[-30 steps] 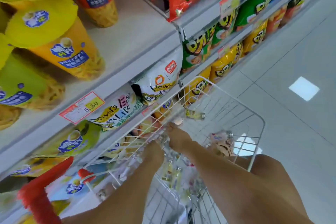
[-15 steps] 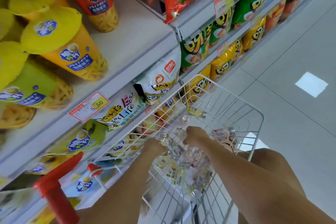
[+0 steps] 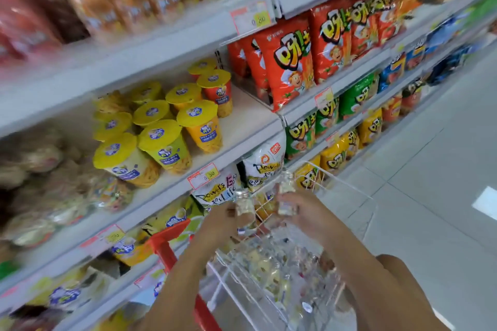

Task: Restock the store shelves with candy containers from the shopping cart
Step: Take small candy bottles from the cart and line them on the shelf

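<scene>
Store aisle, white shelves [image 3: 250,134] stuffed with yellow-lid cups [image 3: 164,142] and chip bags [image 3: 290,62], cart [image 3: 347,185] parked right against them. Head view: the left hand [image 3: 223,226] was wrapped around the left bottle [image 3: 243,203], and the right hand [image 3: 304,212] gripped the right bottle [image 3: 286,191], both small, clear and lifted just above the cart's rim. Loads more sat in a pile [image 3: 269,269] down in the cart, and I couldn't spot any on a shelf, so I'd guess restocking had barely started.
</scene>
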Demonstrator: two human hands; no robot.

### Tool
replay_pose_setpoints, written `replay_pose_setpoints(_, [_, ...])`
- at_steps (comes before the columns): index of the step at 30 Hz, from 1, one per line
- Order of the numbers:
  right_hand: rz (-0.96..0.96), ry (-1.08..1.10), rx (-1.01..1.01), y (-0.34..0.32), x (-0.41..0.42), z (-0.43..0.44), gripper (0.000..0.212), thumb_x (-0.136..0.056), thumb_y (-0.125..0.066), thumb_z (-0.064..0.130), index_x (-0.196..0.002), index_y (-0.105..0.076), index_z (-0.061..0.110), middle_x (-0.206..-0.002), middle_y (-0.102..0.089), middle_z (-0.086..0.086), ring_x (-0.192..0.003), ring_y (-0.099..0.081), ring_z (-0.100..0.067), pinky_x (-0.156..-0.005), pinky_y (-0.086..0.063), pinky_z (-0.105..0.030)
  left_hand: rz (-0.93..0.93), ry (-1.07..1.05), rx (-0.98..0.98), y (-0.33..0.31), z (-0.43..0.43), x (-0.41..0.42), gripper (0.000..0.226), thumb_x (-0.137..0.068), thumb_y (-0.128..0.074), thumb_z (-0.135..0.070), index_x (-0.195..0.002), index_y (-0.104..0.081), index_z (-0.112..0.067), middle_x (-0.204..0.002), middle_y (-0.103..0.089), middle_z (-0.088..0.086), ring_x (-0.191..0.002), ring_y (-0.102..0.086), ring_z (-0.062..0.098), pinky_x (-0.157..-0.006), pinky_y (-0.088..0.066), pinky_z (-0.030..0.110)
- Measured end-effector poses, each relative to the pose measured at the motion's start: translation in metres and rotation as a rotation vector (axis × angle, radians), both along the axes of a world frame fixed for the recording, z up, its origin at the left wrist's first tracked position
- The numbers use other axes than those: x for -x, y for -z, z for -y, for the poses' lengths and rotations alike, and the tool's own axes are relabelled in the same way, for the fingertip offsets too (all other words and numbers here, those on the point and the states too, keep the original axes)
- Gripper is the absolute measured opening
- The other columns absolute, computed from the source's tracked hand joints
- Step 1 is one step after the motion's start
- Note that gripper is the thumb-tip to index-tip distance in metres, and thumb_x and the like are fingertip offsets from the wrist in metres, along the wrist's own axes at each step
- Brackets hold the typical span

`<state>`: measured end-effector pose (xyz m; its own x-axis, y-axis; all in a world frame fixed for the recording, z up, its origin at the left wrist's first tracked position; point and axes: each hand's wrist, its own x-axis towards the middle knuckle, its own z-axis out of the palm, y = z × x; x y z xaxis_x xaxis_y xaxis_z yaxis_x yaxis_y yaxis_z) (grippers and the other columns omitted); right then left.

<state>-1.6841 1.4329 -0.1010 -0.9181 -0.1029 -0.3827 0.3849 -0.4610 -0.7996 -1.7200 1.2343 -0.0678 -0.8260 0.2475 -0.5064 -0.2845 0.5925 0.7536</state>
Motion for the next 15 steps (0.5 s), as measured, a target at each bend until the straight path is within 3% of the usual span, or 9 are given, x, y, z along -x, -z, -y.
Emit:
replay_pose_setpoints(3, [-0.128, 0.002, 0.067, -0.058, -0.012, 0.019, 0.024, -0.079, -0.067, 0.027, -0.086, -0.053, 0.009, -0.073, -0.055, -0.006, -0.063, -0.054, -0.018, -0.062, -0.053, -0.03, -0.101, -0.083, -0.165, -0.042, 0.027, -0.015, 0.069, -0.07, -0.078, -0.048, -0.117, -0.057, -0.002, -0.108, -0.06, 0.018, -0.102, -0.062, 0.025, -0.084, -0.05, 0.032])
replay_pose_setpoints(4, [-0.152, 0.007, 0.077, -0.075, -0.015, 0.028, 0.024, -0.081, -0.064, 0.029, -0.089, -0.052, 0.009, -0.071, -0.055, -0.006, -0.06, -0.053, -0.018, -0.061, -0.053, -0.03, -0.145, -0.114, -0.215, -0.057, 0.036, -0.02, 0.068, -0.067, -0.078, -0.05, -0.116, -0.06, -0.006, -0.11, -0.063, 0.016, -0.104, -0.062, 0.024, -0.084, -0.05, 0.032])
replay_pose_setpoints(7, [-0.236, 0.028, 0.054, -0.115, -0.02, 0.053, 0.023, -0.09, -0.058, 0.028, -0.093, -0.054, 0.007, -0.077, -0.06, -0.009, -0.068, -0.06, -0.02, -0.071, -0.057, -0.034, -0.244, -0.182, -0.362, -0.099, 0.06, -0.035, 0.026, -0.082, -0.069, -0.034, -0.102, -0.066, -0.019, -0.096, -0.071, -0.003, -0.081, -0.065, 0.005, -0.074, -0.05, 0.023])
replay_pose_setpoints(11, [-0.333, -0.048, -0.035, -0.162, -0.022, 0.089, 0.032, -0.086, -0.055, 0.033, -0.101, -0.062, 0.005, -0.094, -0.062, -0.01, -0.082, -0.064, -0.02, -0.067, -0.056, -0.027, -0.392, -0.237, -0.429, -0.145, 0.101, -0.055, 0.018, -0.084, -0.062, -0.034, -0.095, -0.065, -0.02, -0.064, -0.062, -0.023, -0.062, -0.057, -0.006, -0.078, -0.046, 0.028])
replay_pose_setpoints(13, [-0.378, -0.111, -0.133, -0.184, -0.022, 0.108, 0.035, -0.088, -0.055, 0.037, -0.106, -0.064, 0.008, -0.103, -0.064, -0.013, -0.086, -0.068, -0.019, -0.066, -0.058, -0.028, -0.477, -0.265, -0.405, -0.164, 0.129, -0.064, 0.051, -0.07, -0.068, -0.059, -0.091, -0.063, -0.013, -0.075, -0.066, -0.01, -0.073, -0.058, 0.002, -0.08, -0.044, 0.034])
replay_pose_setpoints(15, [-0.44, -0.2, -0.254, -0.204, -0.022, 0.132, 0.05, -0.077, -0.068, 0.053, -0.105, -0.068, 0.011, -0.111, -0.062, -0.027, -0.099, -0.065, -0.035, -0.085, -0.055, -0.049, -0.568, -0.294, -0.374, -0.18, 0.161, -0.074, 0.086, -0.054, -0.068, -0.078, -0.099, -0.06, -0.005, -0.086, -0.064, 0.014, -0.076, -0.054, 0.013, -0.077, -0.042, 0.042])
